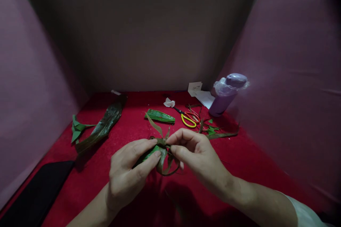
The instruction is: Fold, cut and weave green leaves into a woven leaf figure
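Both hands meet over the red surface around a small folded leaf bundle (161, 161), green with brownish strips that stick out at the top and bottom. My left hand (130, 170) pinches the bundle from its left side, thumb and fingers pressed on the leaf. At its right side my right hand (197, 156) is closed, thumb and forefinger pinching a dark leaf strip beside the bundle. A thin strip curves in a loop below the right fingers. The bundle's underside and part of its left end are hidden by my left hand.
Beyond my hands lie a cut green leaf piece (160, 116), scissors (188, 120) with red and yellow handles, and crumpled white tissue (169, 102). Leaf scraps (211, 131) and a purple cup (222, 103) stand right. Left are a long leaf (106, 120), folded green leaf (77, 127) and black flat object (37, 191).
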Available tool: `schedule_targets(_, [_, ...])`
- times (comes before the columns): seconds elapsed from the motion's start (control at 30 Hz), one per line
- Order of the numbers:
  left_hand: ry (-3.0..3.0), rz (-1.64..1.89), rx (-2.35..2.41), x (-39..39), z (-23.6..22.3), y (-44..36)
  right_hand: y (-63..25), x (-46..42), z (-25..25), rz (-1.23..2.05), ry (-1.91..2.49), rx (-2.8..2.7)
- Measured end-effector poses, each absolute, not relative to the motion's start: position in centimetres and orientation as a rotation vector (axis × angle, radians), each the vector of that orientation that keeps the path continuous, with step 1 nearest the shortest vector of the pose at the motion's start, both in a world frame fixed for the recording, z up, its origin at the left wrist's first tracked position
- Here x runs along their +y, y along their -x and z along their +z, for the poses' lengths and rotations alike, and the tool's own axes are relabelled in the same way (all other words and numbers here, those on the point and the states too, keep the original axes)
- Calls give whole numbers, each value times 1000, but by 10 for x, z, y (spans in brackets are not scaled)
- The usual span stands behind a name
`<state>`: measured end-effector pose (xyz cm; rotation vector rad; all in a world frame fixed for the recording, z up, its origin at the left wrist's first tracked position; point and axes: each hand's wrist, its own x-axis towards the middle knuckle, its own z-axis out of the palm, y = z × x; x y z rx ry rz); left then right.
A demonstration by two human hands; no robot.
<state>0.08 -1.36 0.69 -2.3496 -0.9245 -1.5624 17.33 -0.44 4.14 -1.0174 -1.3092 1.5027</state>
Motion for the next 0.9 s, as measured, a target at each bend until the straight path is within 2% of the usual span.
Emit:
schedule_targets(0.2, [2379,-1516,-854,-14,0,2,-175,-3,41,1467,990,-1380])
schedule_targets(0.37, [2284,-1562,-1023,-17,-7,0,-175,-1,42,1476,1003,-1387])
schedule_targets(0.73, [2345,-1471,-913,-15,-1,2,-175,-3,38,1349,1045,-1422])
schedule_targets(0.9, [2324,-1516,-927,-15,3,-1,-176,-1,40,1393,1045,-1410])
